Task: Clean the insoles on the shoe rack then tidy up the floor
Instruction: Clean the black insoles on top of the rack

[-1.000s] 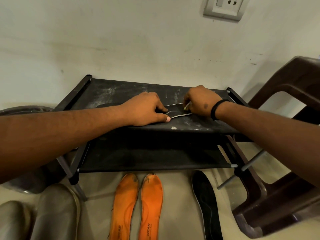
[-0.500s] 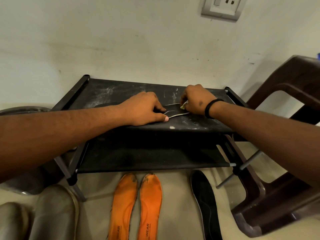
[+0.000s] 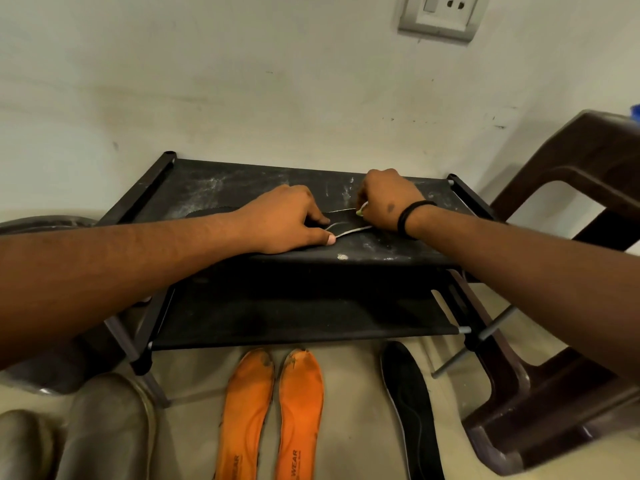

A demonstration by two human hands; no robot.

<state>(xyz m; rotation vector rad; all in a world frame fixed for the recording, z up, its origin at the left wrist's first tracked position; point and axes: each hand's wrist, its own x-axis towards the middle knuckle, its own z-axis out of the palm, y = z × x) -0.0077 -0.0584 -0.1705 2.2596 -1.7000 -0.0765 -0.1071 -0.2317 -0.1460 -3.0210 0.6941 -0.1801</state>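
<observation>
Black insole (image 3: 341, 221) with a pale edge lies on the rack's (image 3: 221, 188) dusty top shelf, in the middle of the frame, pinned between your two hands. Your left hand (image 3: 287, 220) presses it flat, fingers curled narrow and thumb at the near edge, while your right hand (image 3: 388, 199) is closed around a small yellow-green cleaning piece (image 3: 361, 211) — too hidden to name — at the insole's right end. The edge is lifting and curving there, so judge it thin, light and floppy; it will likely buckle if you push along its length. Keep the flat press near the middle and work in short strokes away from that hold. To lift it, pinch the rim at heel or toe. Two orange insoles (image 3: 273, 414) and another black one (image 3: 408, 410) lie on the floor (image 3: 349, 427) at lower centre — probably just as limp.
</observation>
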